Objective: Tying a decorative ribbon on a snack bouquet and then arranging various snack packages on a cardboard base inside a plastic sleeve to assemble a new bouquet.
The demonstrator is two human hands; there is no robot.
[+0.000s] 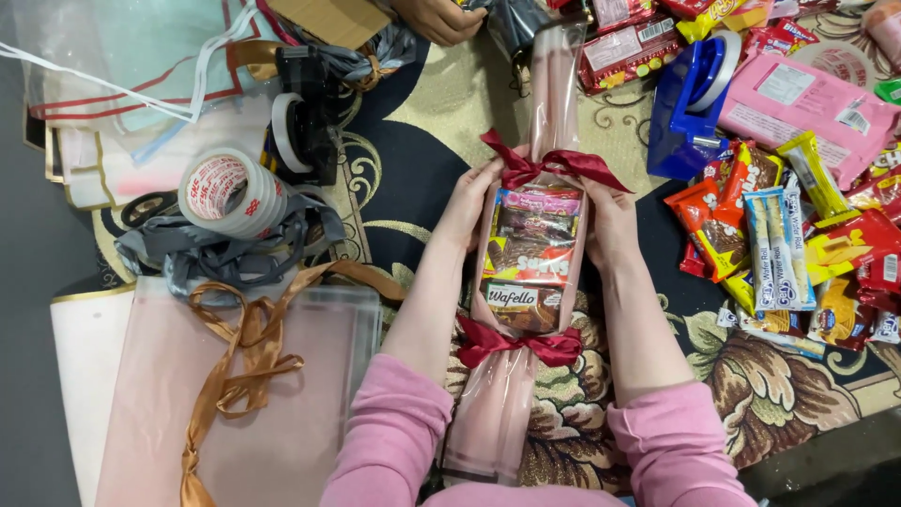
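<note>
Clear pinkish cellophane forms a long candy-shaped parcel (531, 253) filled with stacked snack packets, lying at the centre of the patterned carpet (413, 122). Its long axis runs almost straight away from the person, leaning slightly right at the far end: one twisted tail lies toward the person's body, the other points at the far edge of the view. A dark red ribbon bow (544, 169) cinches the far neck; a second dark red ribbon bow (511, 345) cinches the near neck.

The left hand (469, 202) and the right hand (608, 218) flank the upper part of the parcel, fingers curled against its sides and gripping it just below the far bow.

Right of the parcel lies a heap of assorted snack packets (798, 253) in red, orange, yellow and blue, with a flat pink package (798, 117) and a blue tape dispenser (693, 103) near the far tail. Left of it sit a roll of white printed tape (230, 192), a black tape dispenser (305, 131), a tangle of grey ribbon (225, 253), a golden-brown ribbon (244, 347) and pink translucent wrapping sheets (169, 413). Another person's hand (436, 19) shows at the far edge. Nothing lies across the parcel itself.
</note>
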